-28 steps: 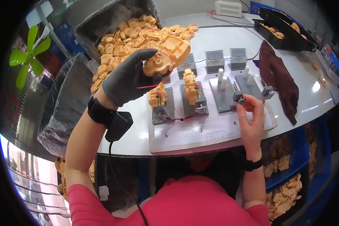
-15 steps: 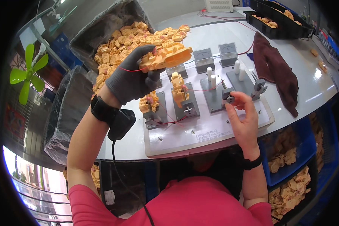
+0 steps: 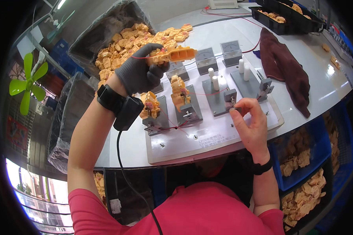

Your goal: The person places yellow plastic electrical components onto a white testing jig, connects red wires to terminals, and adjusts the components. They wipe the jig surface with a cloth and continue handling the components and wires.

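The left hand [image 3: 139, 72], in a dark grey glove, was raised above the white jig board [image 3: 208, 133] with the wrist bent back, its grip wrapped tight around an orange plastic part [image 3: 172, 55] held level near the heap of orange parts [image 3: 125, 47] on the tabletop [image 3: 313, 51]. The forearm rose steeply from the lower edge, a black wrist device [image 3: 123, 109] strapped on. The bare right hand [image 3: 251, 121] was lower, fingers curled, thumb and forefinger pinching at the small grey clamp fixture [image 3: 229, 98] on the board.
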{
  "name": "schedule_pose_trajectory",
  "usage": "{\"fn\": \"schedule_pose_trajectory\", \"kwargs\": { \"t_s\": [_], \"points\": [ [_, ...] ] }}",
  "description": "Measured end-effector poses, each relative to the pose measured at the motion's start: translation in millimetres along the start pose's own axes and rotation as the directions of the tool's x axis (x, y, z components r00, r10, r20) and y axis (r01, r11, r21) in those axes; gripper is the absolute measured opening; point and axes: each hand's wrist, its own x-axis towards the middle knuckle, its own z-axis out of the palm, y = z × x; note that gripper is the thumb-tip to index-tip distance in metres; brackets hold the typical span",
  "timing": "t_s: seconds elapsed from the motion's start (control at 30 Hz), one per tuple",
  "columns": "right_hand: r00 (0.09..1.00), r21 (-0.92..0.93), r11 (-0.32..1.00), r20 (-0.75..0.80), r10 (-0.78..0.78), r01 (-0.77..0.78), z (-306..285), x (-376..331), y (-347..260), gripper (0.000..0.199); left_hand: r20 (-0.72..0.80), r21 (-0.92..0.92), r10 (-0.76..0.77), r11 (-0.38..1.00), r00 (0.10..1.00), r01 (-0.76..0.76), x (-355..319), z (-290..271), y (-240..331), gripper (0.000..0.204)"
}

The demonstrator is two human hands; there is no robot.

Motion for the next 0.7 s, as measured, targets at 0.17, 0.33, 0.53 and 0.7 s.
{"fn": "schedule_pose_trajectory", "kwargs": {
  "t_s": [0.17,0.33,0.53,0.7],
  "points": [
    [1.000,0.027,1.000,-0.012,-0.015,0.016,2,0,0,0.020,-0.073,0.084,-0.011,0.996,0.997,0.017,18,1,17,0.042],
    [1.000,0.041,0.999,-0.017,0.000,0.000,1,0,0,0.021,-0.117,0.206,-0.039,0.976,0.992,0.063,41,12,30,0.043],
    [1.000,0.064,0.998,-0.018,0.015,-0.014,2,-1,1,0.020,-0.285,0.438,0.067,0.896,0.956,0.068,61,22,22,0.042],
    [1.000,0.046,0.999,-0.019,0.012,-0.011,1,-1,2,0.020,-0.260,0.488,0.033,0.867,0.965,0.102,69,22,14,0.040]
  ]
}}
